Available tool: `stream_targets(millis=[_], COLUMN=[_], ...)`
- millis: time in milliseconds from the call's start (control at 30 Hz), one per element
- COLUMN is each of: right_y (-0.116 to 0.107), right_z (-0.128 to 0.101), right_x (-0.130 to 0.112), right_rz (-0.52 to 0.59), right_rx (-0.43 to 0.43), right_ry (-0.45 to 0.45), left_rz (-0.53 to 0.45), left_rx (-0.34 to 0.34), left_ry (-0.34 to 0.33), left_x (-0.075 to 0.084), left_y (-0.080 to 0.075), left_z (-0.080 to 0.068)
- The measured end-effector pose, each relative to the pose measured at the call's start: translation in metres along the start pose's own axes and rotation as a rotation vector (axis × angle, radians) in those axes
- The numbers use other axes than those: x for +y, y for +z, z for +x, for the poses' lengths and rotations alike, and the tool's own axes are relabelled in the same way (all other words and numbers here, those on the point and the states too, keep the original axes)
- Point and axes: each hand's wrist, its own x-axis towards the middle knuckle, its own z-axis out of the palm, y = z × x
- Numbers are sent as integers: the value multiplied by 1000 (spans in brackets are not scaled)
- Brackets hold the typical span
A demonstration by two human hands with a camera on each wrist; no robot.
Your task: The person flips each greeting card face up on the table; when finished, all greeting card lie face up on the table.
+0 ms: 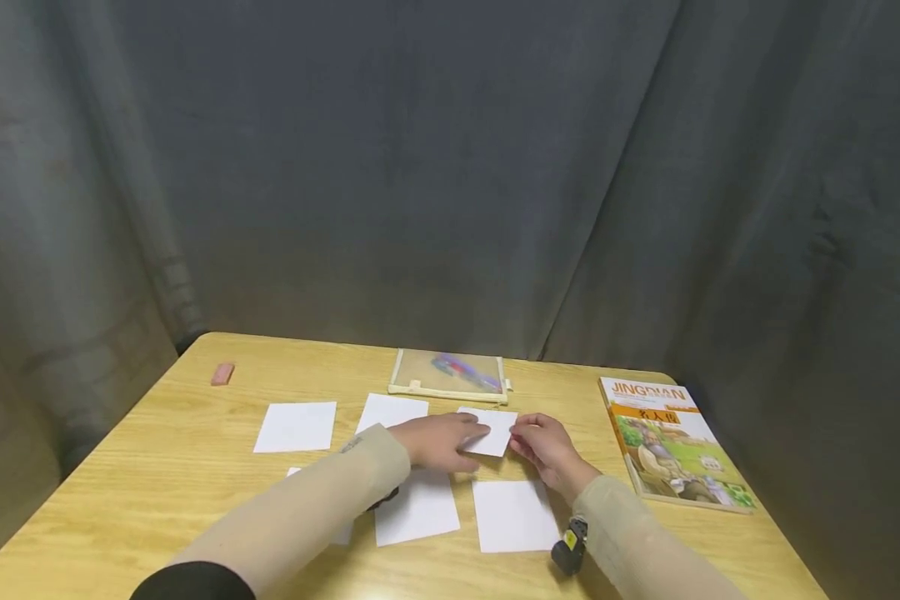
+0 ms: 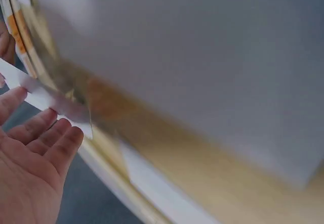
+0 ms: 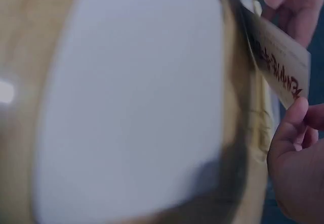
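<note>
My right hand [image 1: 546,450] pinches the right edge of a white paper card [image 1: 497,427], thumb against fingers. The card is tilted up off the table. Its underside [image 3: 283,62] carries dark red handwriting, seen in the right wrist view. My left hand [image 1: 441,442] reaches over from the left with its fingers [image 2: 68,145] extended against the card. Around the hands lie more white cards: one at far left [image 1: 296,427], one behind the left wrist [image 1: 392,410], one below it [image 1: 417,512], one near the right wrist [image 1: 516,517]. Another [image 1: 343,535] is mostly hidden by the left sleeve.
A mesh zip pouch [image 1: 412,372] with something colourful inside lies at the table's back edge. An illustrated book [image 1: 675,446] rests at the right. A small pink block [image 1: 222,373] sits at the back left. Dark curtains [image 1: 390,167] hang behind the wooden table [image 1: 150,467].
</note>
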Motion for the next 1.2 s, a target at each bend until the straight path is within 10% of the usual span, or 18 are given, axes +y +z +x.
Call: stream_targets(millis=[400,867,1200], right_y=[-19,-24,-20], right_z=[1,-3,1], right_x=[-16,-19,-12], right_rz=[251,301,5], right_rx=[-84,-193,-126], right_ry=[75,73,-13], left_rz=[176,-276,-444], left_rx=[262,497,499], left_ry=[126,29,-43], left_x=[-19,-27,-26], left_y=[-20,-23,-20], left_z=[-13,-5,1])
